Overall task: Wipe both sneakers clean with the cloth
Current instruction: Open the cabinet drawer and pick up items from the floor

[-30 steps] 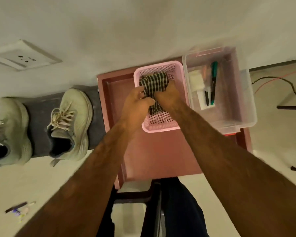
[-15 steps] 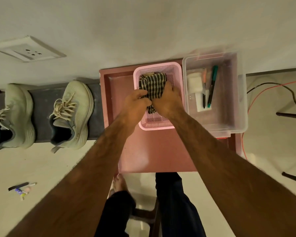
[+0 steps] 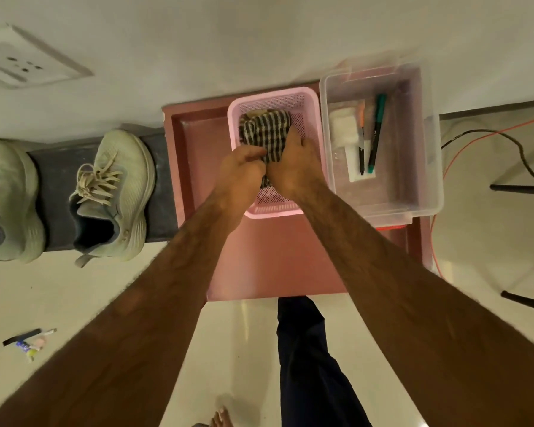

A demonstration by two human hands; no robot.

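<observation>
Both hands in the pink basket [image 3: 272, 212], which sits at the back of the red desk [image 3: 275, 260]. Left hand [image 3: 242, 171]: fingers curled, bunching the near edge of the checked cloth [image 3: 267, 127]. Right hand [image 3: 293, 167]: fingers curled over the same edge from the other side, knuckles touching the left hand's. Cloth lies crumpled, its bulk toward the far end of the basket, not yet lifted clear as far as I can judge. Neither sneaker is touched: near sneaker [image 3: 111, 192] and far sneaker [image 3: 7, 198] stand side by side on a dark slab [image 3: 56, 186], off the desk, well to the left of the hands. Each has its long axis running away from the person, toe to the wall and heel nearest, roughly parallel to the forearms. Left hand is the closer one to them. Judgement: the cloth must travel leftward across the desk edge, and the near sneaker is the natural first target. Clear box [image 3: 426, 167] with pens [image 3: 376, 127] is just right of the basket, not involved.
</observation>
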